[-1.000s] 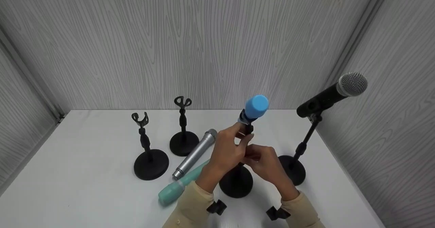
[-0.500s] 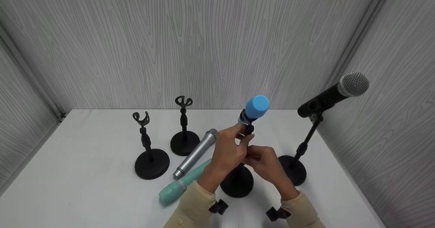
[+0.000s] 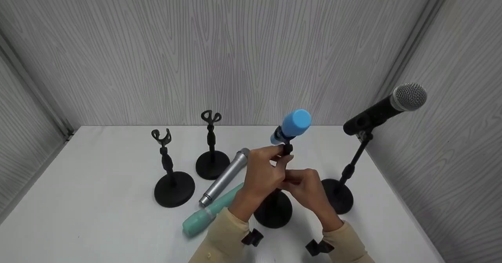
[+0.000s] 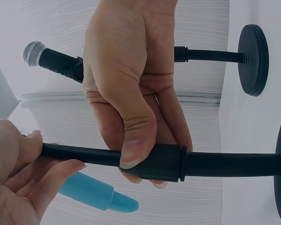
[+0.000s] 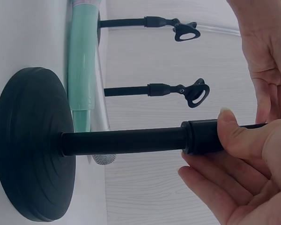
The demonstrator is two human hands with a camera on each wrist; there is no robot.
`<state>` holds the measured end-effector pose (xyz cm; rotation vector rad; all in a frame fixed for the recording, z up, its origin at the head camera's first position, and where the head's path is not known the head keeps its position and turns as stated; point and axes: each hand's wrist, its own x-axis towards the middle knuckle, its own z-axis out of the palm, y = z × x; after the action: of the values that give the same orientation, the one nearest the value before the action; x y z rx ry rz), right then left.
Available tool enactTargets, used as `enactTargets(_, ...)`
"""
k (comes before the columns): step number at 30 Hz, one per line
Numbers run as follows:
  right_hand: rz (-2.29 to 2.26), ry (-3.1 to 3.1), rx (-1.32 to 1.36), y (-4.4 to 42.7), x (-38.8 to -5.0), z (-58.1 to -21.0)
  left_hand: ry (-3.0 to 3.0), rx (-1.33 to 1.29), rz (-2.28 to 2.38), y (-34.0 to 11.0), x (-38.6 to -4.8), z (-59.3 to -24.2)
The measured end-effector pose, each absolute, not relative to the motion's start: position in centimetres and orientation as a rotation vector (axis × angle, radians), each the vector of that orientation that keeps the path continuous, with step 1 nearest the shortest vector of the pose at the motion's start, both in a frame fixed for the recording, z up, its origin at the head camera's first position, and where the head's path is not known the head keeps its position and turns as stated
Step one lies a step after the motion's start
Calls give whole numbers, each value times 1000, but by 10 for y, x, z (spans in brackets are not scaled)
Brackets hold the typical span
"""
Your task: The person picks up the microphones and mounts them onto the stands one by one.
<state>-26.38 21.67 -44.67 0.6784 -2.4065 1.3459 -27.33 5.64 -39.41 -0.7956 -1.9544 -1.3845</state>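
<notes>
In the head view a blue microphone (image 3: 297, 122) lies tilted in the clip of a black stand (image 3: 273, 212). My left hand (image 3: 262, 175) pinches the upper pole just below the clip. Lower down, my right hand (image 3: 308, 188) grips the same stand. The left wrist view has the right thumb and fingers around the thick collar (image 4: 166, 162), with the left hand (image 4: 23, 173) on the thinner rod. From the right wrist the right hand (image 5: 243, 164) is seen holding that collar, the left hand (image 5: 271, 51) beyond it.
Two black stands (image 3: 174, 189) (image 3: 213, 165) with vacant clips stand left. Beside them lie a silver microphone (image 3: 224, 178) and a teal microphone (image 3: 199, 222). At right, a black microphone (image 3: 372, 116) with a silver head sits on another stand (image 3: 338, 196). Grey panels (image 3: 251, 51) surround the white table (image 3: 98, 200).
The blue microphone lies flatter, and its rear end now shows left of the clip. My left fingertips have dropped slightly below the clip. The right hand keeps its grip.
</notes>
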Motion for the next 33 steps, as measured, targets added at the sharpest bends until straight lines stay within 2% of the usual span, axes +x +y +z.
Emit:
enactTargets(11,1424,-2384,627,215,-263,-448,-1959,-786,-1385,56,-275,-393)
enactTargets(22,1393,-2489,690,220,-263,-443,-2025,-819,-1464,50,-272,-396)
enactTargets(28,1368,-2716,651,229,-263,-443,-2167,-793,-1546,41,-270,-407)
enactTargets(33,1165,-2891,624,235,-265,-447,-2378,-749,-1390,29,-270,-425)
